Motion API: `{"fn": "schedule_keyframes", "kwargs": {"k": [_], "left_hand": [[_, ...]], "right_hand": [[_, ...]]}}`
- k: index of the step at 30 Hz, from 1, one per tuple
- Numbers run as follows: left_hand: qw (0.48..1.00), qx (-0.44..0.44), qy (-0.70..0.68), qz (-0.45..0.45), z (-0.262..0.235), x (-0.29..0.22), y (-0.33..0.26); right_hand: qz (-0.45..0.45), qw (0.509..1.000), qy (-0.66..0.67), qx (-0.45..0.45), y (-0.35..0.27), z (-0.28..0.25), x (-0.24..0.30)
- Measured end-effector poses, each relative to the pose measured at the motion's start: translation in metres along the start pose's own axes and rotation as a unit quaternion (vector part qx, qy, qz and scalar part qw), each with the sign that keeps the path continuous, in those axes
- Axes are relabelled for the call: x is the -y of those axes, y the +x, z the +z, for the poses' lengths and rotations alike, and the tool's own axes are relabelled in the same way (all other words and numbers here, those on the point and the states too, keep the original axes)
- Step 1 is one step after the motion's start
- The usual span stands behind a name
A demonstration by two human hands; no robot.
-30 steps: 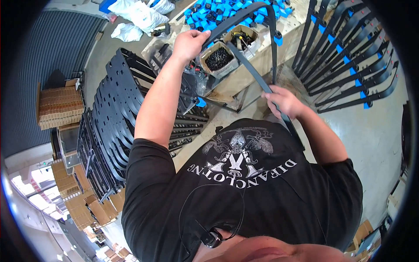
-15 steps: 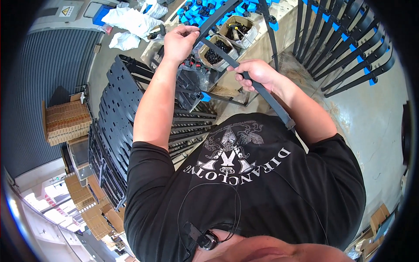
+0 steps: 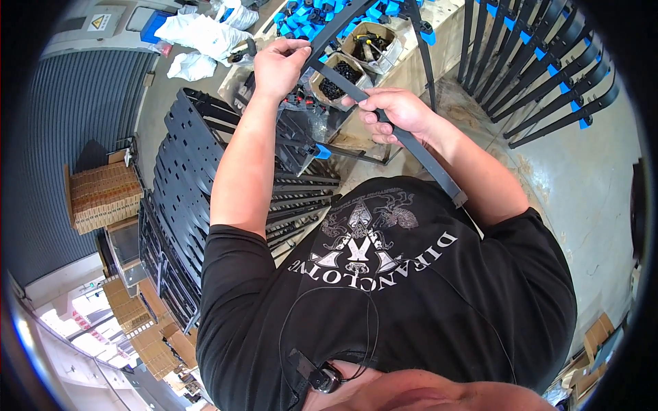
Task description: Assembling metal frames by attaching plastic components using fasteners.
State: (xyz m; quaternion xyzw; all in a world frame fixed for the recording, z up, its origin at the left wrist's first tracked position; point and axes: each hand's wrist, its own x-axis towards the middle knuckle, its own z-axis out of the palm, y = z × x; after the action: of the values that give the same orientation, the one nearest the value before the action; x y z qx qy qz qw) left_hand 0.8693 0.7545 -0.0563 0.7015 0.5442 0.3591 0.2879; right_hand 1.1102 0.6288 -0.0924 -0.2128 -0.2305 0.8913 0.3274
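Note:
A long black bar [image 3: 428, 163] slants from the worktable down toward my chest. My right hand [image 3: 397, 116] has its fingers wrapped round the middle of it. Where its upper end meets a second black bar [image 3: 340, 26], my left hand [image 3: 279, 70] pinches that second bar between thumb and fingers. Whether the two bars are joined there is hard to see. Beside the bars stand a container of small black parts [image 3: 340, 79] and a container holding a yellow-handled tool [image 3: 370, 49]. A pile of blue plastic pieces [image 3: 312, 19] lies behind them.
Black frames with blue fittings [image 3: 548, 65] stand in a row at the right. Stacked black perforated panels [image 3: 181, 154] and more frames are at my left. White sacks [image 3: 205, 34] lie on the floor at the far left, with stacked cardboard [image 3: 106, 195] nearer.
The right hand has shifted slightly left and up along with the bar, whose near end has turned a little. The left hand keeps its pinch at nearly the same place.

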Motion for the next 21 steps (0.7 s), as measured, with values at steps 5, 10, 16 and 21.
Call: {"fn": "schedule_keyframes", "kwargs": {"k": [5,10,16,21], "left_hand": [[0.999,0.002,-0.027,-0.021,0.001,0.001,0.0],[0.999,-0.007,-0.029,-0.013,0.002,0.005,0.001],[0.999,-0.003,-0.046,-0.024,0.002,-0.001,0.0],[0.995,-0.002,-0.095,-0.041,0.001,0.006,0.004]], "right_hand": [[0.031,0.997,0.032,-0.061,0.002,-0.004,-0.002],[-0.001,0.999,-0.007,-0.032,-0.003,-0.006,0.003],[-0.012,1.0,0.019,-0.004,-0.004,-0.008,0.006],[0.007,1.0,0.015,-0.004,-0.006,-0.009,-0.002]]}}
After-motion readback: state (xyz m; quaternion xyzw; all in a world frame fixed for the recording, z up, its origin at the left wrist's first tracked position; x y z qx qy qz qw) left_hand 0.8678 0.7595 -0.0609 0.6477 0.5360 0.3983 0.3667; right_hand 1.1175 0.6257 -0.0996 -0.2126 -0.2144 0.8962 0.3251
